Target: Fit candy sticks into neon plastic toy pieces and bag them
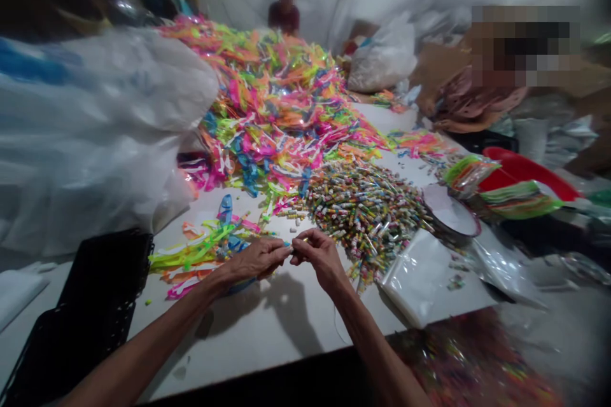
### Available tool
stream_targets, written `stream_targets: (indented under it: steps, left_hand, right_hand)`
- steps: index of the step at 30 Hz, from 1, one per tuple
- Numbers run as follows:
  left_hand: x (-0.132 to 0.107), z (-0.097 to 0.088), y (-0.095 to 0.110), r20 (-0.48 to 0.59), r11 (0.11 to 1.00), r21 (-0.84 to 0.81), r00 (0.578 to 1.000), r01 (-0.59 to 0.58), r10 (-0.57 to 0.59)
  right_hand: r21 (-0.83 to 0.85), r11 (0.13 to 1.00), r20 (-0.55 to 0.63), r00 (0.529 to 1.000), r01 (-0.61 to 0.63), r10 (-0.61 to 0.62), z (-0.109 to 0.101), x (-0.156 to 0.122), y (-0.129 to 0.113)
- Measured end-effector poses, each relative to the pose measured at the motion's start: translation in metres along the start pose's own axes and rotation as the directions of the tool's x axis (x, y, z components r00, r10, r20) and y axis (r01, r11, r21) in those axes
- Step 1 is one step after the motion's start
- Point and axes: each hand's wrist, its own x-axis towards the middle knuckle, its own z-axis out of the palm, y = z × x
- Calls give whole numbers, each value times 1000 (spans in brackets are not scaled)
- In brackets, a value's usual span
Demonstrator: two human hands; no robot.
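Note:
My left hand (258,259) and my right hand (321,255) meet fingertip to fingertip just above the white table (286,324). Both are pinched closed on one small item between them, too small to name. Neon plastic strips (191,254) lie under and left of my left hand. A heap of small wrapped candies (365,210) lies just beyond my right hand. A large pile of neon strips (277,102) covers the far half of the table.
A stack of clear bags (417,276) lies right of my hands. A black crate (81,318) stands at the left edge, a big plastic sack (90,127) behind it. A red basin (529,175) and a round lid (451,210) sit right. Two people sit across.

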Motion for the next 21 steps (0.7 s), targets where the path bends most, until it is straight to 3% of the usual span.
stream_targets:
  steps: [4,6,7,8,10,12,13,15,18,21]
  left_hand:
    - [-19,-23,-7,-1,953,299,999,-47,50]
    - [-34,-44,-10,-4,866,499,1000,-18,23]
    - [-39,-55,-12,-47,796,605,999,16,16]
    - [-42,-66,-13,-115,716,696,993,61,27]
    - [-34,-83,-13,-277,604,778,958,174,80]
    - [-6,-91,-13,-388,613,749,917,251,98]
    - [14,-92,-13,-451,653,690,891,312,50]
    - [58,-89,-15,-508,679,636,862,368,9]
    - [113,-80,-25,-559,727,563,829,394,-16]
    - [138,-75,-36,-596,784,489,803,382,-20]
  right_hand:
    - [-54,998,147,988,-38,45,7,8,8]
    - [-212,977,202,977,-24,68,1,21,8]
    - [-337,942,172,983,7,55,-5,31,8]
    - [-488,872,108,994,38,17,-12,42,7]
    - [-784,619,-28,995,35,-92,-23,64,5]
    - [-948,317,-67,990,-25,-122,-26,83,6]
    - [-980,193,-63,992,-41,-106,-24,90,8]
    - [-997,46,-57,995,-53,-76,-15,97,13]
    - [-999,-5,-51,995,-52,-83,-6,97,21]
    - [-1000,2,-20,997,-20,-80,-9,90,25]
